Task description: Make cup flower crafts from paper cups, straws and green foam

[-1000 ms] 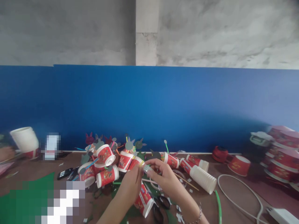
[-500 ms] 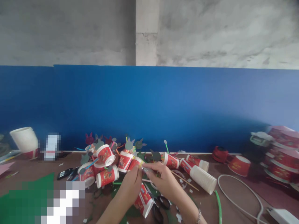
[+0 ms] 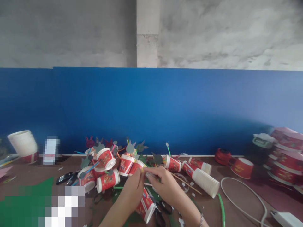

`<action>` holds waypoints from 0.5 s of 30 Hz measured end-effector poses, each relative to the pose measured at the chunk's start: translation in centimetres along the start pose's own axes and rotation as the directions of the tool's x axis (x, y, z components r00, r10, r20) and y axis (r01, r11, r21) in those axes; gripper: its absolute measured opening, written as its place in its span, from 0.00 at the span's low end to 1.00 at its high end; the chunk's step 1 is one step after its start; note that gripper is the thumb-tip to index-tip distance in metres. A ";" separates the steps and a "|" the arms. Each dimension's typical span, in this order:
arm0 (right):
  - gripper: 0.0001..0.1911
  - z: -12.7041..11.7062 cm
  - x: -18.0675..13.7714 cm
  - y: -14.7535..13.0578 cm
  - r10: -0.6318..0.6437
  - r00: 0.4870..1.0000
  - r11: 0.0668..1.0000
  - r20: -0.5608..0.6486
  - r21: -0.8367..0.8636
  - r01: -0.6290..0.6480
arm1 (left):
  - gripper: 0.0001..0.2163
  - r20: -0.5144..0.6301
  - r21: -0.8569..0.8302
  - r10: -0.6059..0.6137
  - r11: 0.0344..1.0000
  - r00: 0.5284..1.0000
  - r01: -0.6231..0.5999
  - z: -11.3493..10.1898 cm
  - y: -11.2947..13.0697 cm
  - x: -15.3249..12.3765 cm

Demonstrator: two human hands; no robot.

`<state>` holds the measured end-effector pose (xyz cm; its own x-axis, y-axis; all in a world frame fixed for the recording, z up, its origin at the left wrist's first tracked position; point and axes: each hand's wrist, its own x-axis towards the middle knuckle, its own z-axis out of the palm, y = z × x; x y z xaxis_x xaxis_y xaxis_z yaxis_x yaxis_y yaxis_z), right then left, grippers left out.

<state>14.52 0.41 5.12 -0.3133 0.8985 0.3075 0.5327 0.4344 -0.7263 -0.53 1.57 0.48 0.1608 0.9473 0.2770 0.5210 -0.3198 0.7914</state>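
My left hand (image 3: 136, 183) and my right hand (image 3: 161, 181) meet over the table, fingertips pinched together. Between them is something small, with a yellowish bit at the left fingertips; its kind is hidden by the fingers. Just below the hands a red printed paper cup (image 3: 146, 205) lies on its side. Black-handled scissors (image 3: 165, 206) rest beside it, partly hidden by my right forearm. Behind my left hand is a heap of red paper cups (image 3: 107, 180) with coloured straws and grey animal-shaped cutouts (image 3: 130, 147).
A stack of white-rimmed paper cups (image 3: 205, 182) lies right of my hands near a wooden stick (image 3: 187, 183). A white cable (image 3: 248, 186), a red tub (image 3: 241, 168) and stacked red tubs (image 3: 286, 165) stand farther right. Green paper (image 3: 42, 189) and a white bucket (image 3: 23, 143) are at left.
My hands stay together in nearly the same spot, with the right fingers shifted slightly at the pinch. The view has moved a little.
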 end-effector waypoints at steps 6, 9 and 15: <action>0.23 0.4 -0.2 0.3 -0.017 0.999 0.986 0.029 -0.164 0.022 | 0.16 0.057 0.171 -0.016 0.985 0.998 0.006 0.0 0.3 -0.2; 0.24 0.5 -0.2 0.7 -0.024 0.999 0.978 0.045 -0.207 0.033 | 0.16 0.083 0.223 -0.028 0.975 0.996 0.009 -0.1 0.8 -0.4; 0.26 0.5 -0.3 0.8 -0.034 0.998 0.969 0.057 -0.243 0.047 | 0.16 0.079 0.202 -0.007 0.979 0.997 -0.010 0.1 0.6 -0.5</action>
<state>14.68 0.44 4.13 -0.3760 0.8778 0.2967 0.6924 0.4789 -0.5396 -0.26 0.90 0.77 0.2231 0.9478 0.2279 0.6779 -0.3189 0.6624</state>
